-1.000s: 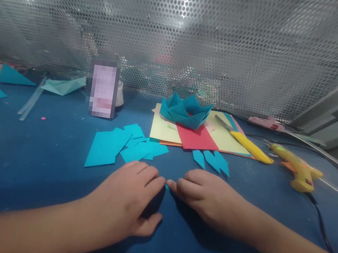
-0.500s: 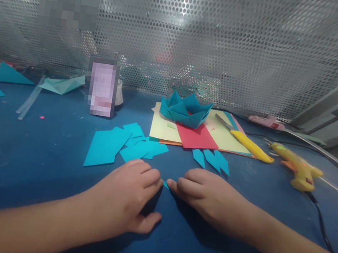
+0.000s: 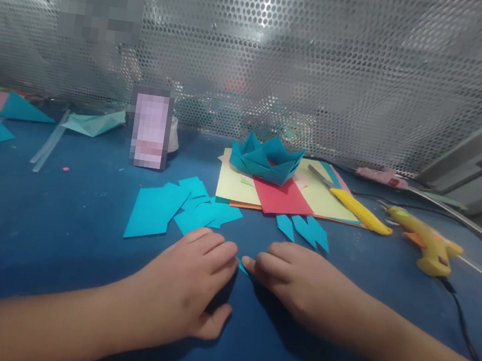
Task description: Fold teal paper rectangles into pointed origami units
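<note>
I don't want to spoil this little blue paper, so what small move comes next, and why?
Probably press the little blue paper with your right hand while your left hand steadies it: only a sliver shows between both hands, and pointed blue pieces lie just beyond.

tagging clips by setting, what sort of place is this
Probably a papercraft workspace: in view are a yellow glue gun, a yellow-handled cutter and a folded blue paper shape.
</note>
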`<act>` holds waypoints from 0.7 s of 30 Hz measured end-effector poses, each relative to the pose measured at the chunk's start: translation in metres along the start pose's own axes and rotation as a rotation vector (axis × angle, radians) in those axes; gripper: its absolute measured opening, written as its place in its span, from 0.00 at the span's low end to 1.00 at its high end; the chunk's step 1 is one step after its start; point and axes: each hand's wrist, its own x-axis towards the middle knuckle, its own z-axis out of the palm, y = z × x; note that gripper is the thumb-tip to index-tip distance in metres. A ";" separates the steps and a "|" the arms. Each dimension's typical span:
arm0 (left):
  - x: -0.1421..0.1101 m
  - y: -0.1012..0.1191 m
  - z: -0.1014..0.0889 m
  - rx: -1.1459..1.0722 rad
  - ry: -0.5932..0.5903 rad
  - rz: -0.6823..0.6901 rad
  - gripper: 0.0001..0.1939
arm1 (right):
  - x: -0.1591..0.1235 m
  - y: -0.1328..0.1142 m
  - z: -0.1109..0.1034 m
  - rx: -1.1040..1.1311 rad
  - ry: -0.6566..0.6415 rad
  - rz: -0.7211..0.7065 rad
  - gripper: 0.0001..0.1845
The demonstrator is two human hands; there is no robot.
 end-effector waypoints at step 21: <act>0.005 0.003 -0.005 -0.014 -0.094 -0.028 0.13 | -0.009 -0.021 -0.010 -0.096 -0.034 0.184 0.10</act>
